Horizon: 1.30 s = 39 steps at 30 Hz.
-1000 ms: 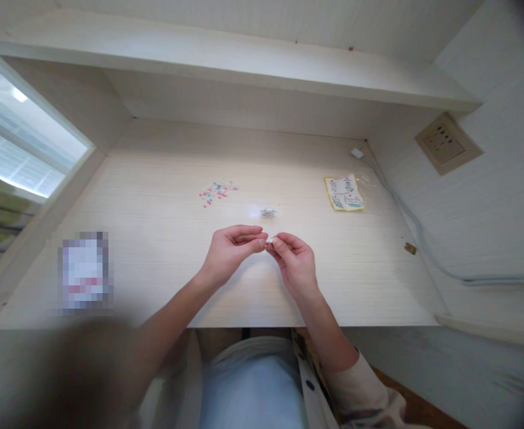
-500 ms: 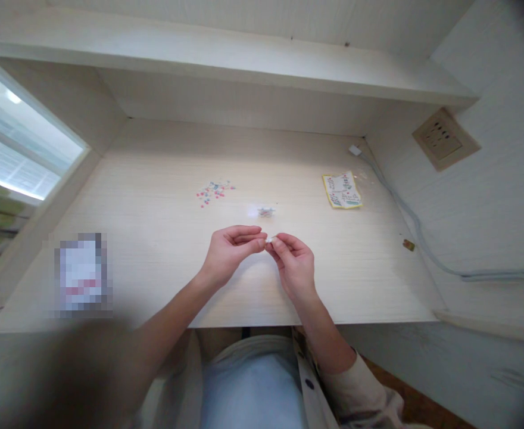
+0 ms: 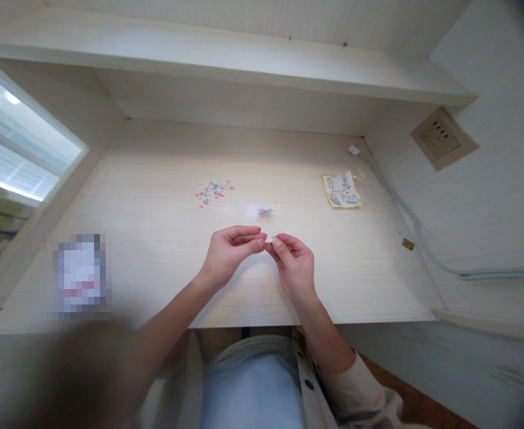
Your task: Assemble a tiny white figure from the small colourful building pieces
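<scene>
Between my fingertips is a small white piece (image 3: 269, 240), too tiny to name more closely. My left hand (image 3: 231, 253) pinches it from the left with thumb and fingers. From the right, my right hand (image 3: 294, 262) grips it between thumb and index finger. Both hands are held over the desk, near its middle. Just beyond them stands a small pale block-like assembly (image 3: 265, 212) with coloured bits on it. Farther back and to the left lies a loose scatter of tiny pink, blue and white pieces (image 3: 215, 192).
An unfolded printed sheet with a yellow border (image 3: 341, 190) lies at the right, by clear plastic. Grey cable (image 3: 405, 208) runs along the right wall below a socket (image 3: 445, 138). A small brown-green object (image 3: 408, 244) sits nearby. A blurred-out rectangular item (image 3: 81, 274) is at left.
Both hands keep almost the same pose around the small white piece. The view has shifted very slightly; nothing on the desk has visibly moved.
</scene>
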Tool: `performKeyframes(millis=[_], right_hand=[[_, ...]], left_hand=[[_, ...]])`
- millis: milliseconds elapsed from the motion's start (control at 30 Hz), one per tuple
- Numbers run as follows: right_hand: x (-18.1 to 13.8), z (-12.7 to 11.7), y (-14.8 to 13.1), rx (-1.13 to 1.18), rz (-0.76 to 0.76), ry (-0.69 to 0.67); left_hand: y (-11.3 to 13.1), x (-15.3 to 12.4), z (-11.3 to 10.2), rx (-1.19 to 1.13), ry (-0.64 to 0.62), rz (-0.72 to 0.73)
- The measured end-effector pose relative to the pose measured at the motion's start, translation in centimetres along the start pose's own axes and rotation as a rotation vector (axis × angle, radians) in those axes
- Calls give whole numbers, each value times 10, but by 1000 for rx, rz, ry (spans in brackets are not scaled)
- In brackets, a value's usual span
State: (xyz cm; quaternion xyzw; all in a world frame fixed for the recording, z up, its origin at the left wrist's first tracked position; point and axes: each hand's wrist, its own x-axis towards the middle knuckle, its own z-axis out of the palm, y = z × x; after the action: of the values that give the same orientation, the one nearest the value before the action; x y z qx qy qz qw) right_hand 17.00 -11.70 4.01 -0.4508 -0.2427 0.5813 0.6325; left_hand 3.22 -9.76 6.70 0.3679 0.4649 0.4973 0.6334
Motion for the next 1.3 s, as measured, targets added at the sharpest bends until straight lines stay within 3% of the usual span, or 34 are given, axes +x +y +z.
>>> performKeyframes(millis=[267, 767, 1100, 1300], right_hand=[[1, -1, 4, -67, -24, 28], [-1, -4, -1, -89, -43, 21], [-4, -11, -1, -196, -98, 22], [-8, -14, -11, -318, -105, -74]], left_hand=[[1, -1, 3, 23, 24, 2], [3, -1, 1, 32, -83, 3], [4, -4, 7, 65, -67, 6], [3, -1, 5, 68, -60, -37]])
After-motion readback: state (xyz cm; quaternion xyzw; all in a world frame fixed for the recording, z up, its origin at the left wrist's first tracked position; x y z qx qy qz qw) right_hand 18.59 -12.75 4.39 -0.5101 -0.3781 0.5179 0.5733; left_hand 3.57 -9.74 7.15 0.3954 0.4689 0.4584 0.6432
